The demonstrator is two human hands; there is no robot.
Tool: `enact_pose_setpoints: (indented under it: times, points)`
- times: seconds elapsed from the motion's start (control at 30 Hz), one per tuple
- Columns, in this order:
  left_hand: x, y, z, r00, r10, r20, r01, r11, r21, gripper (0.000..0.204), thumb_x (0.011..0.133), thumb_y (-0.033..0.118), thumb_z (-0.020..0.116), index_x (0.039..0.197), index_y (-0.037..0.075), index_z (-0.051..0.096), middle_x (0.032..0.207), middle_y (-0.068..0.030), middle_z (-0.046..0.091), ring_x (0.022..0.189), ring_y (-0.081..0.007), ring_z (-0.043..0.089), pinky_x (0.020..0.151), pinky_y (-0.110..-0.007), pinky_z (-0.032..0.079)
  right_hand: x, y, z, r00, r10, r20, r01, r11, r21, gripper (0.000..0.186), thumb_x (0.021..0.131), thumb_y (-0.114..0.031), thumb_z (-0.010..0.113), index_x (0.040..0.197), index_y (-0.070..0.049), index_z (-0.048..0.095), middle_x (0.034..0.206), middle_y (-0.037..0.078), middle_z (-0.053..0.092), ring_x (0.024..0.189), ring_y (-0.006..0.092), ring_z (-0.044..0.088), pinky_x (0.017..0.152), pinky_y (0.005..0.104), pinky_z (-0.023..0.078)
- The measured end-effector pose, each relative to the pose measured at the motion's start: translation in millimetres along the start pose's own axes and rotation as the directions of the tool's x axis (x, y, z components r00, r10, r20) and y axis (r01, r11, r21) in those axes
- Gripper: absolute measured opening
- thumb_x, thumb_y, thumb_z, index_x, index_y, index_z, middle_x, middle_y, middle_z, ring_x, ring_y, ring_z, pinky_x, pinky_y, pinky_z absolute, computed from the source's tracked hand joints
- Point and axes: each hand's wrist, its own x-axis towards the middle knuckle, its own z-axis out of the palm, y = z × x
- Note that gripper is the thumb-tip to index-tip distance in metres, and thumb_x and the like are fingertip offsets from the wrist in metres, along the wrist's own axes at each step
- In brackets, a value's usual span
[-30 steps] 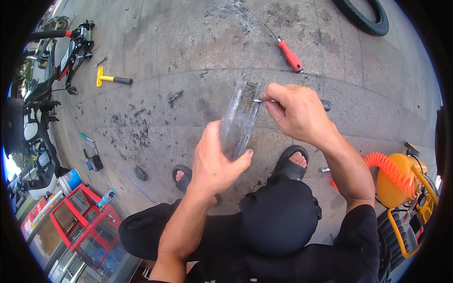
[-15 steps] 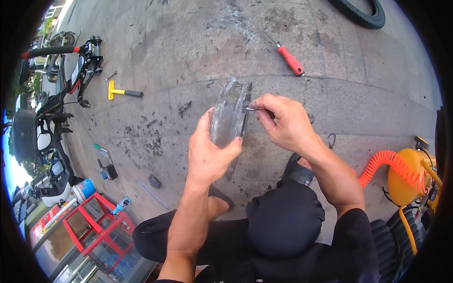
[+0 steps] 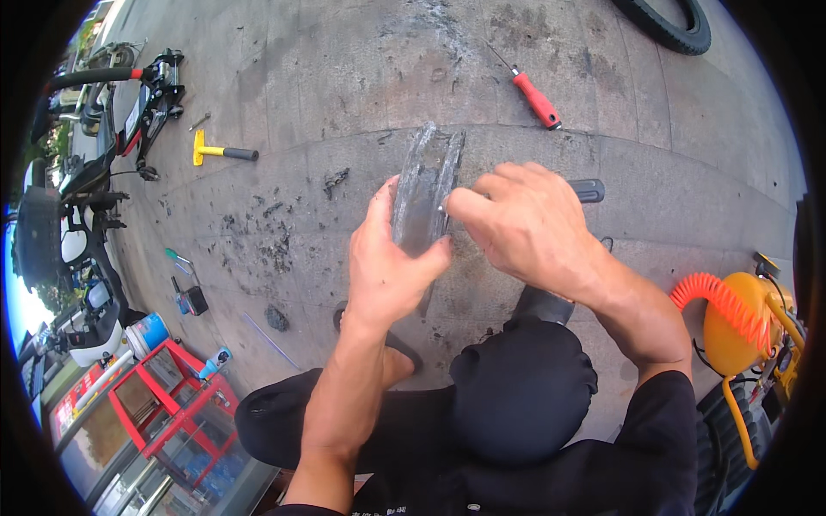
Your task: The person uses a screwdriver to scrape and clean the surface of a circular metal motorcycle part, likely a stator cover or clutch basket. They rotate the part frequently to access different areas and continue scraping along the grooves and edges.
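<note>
A scuffed grey wheel rim (image 3: 417, 198), seen nearly edge-on, stands upright in front of me, with two pale, dusty ridges along its channel. My left hand (image 3: 387, 271) is wrapped round the rim, thumb on the near right ridge and fingers on the far left side. At the rim's right edge, my right hand (image 3: 533, 224) is closed on a tool with a dark grey handle (image 3: 588, 191), whose butt sticks out to the right. A small bright tip shows between the fingers, against the right ridge. The rest of the tool is hidden by the hand.
A red-handled screwdriver (image 3: 537, 101), a yellow hammer (image 3: 225, 153) and a black tire (image 3: 667, 27) lie on the floor beyond. Left are a scooter (image 3: 90, 331) and a red rack (image 3: 176, 400). An orange coiled hose (image 3: 718, 297) hangs by a yellow tank (image 3: 736, 322) at right.
My right hand has rolled over, back of the hand up, and the tool's dark handle now shows out to the right. The rim stands slightly more upright in my left hand.
</note>
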Motion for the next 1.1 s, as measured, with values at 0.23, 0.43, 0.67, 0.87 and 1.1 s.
enact_pose_setpoints:
  times: [0.23, 0.43, 0.67, 0.87, 1.1]
  points:
    - [-8, -8, 4, 1.0, -0.006, -0.007, 0.006, 1.0, -0.025, 0.072, 0.071, 0.011, 0.079, 0.134, -0.002, 0.048, 0.112, -0.0159, 0.068, 0.102, -0.0246, 0.068, 0.09, -0.035, 0.052, 14, 14, -5, 0.999, 0.001, 0.043, -0.002, 1.0, 0.03, 0.01, 0.076, -0.016, 0.066, 0.079, -0.009, 0.06, 0.067, 0.009, 0.063, 0.071, 0.0311, 0.065, 0.061, 0.0436, 0.049]
    - [-2, -24, -9, 0.995, -0.081, -0.049, 0.072, 0.983, -0.172, 0.071, 0.073, 0.006, 0.077, 0.136, -0.003, 0.046, 0.115, -0.0097, 0.065, 0.105, -0.016, 0.062, 0.093, -0.033, 0.05, -3, 5, 66, 0.98, 0.105, -0.167, 0.013, 0.81, 0.586, 0.01, 0.081, -0.007, 0.069, 0.088, -0.006, 0.062, 0.073, 0.009, 0.064, 0.074, 0.0333, 0.064, 0.063, 0.0429, 0.05]
    - [2, -26, -19, 0.997, -0.054, 0.056, 0.07, 0.93, -0.362, 0.083, 0.071, -0.002, 0.08, 0.141, -0.004, 0.037, 0.121, -0.0079, 0.058, 0.108, -0.0159, 0.06, 0.095, -0.032, 0.05, 1, -1, 97, 0.968, 0.11, -0.227, 0.129, 0.56, 0.818, 0.013, 0.081, 0.002, 0.067, 0.092, -0.003, 0.062, 0.081, 0.012, 0.066, 0.079, 0.0328, 0.065, 0.067, 0.0395, 0.052]
    - [5, -19, -24, 0.994, -0.083, 0.075, 0.104, 0.929, -0.356, 0.087, 0.069, 0.004, 0.084, 0.142, -0.004, 0.037, 0.119, -0.0066, 0.058, 0.107, -0.0142, 0.059, 0.094, -0.031, 0.05, 21, 9, 99, 0.966, 0.187, -0.177, 0.064, 0.491, 0.869, 0.012, 0.082, 0.0, 0.069, 0.092, -0.002, 0.061, 0.083, 0.013, 0.067, 0.078, 0.0322, 0.067, 0.066, 0.0381, 0.052]
    - [1, -22, -25, 0.993, -0.087, 0.078, 0.109, 0.932, -0.347, 0.085, 0.071, -0.002, 0.08, 0.143, -0.004, 0.035, 0.127, -0.0115, 0.057, 0.117, -0.0196, 0.057, 0.102, -0.036, 0.047, 27, 20, 92, 0.947, 0.303, -0.11, -0.047, 0.466, 0.883, 0.012, 0.085, -0.003, 0.068, 0.093, -0.001, 0.059, 0.079, 0.014, 0.068, 0.073, 0.0303, 0.069, 0.064, 0.0361, 0.052]
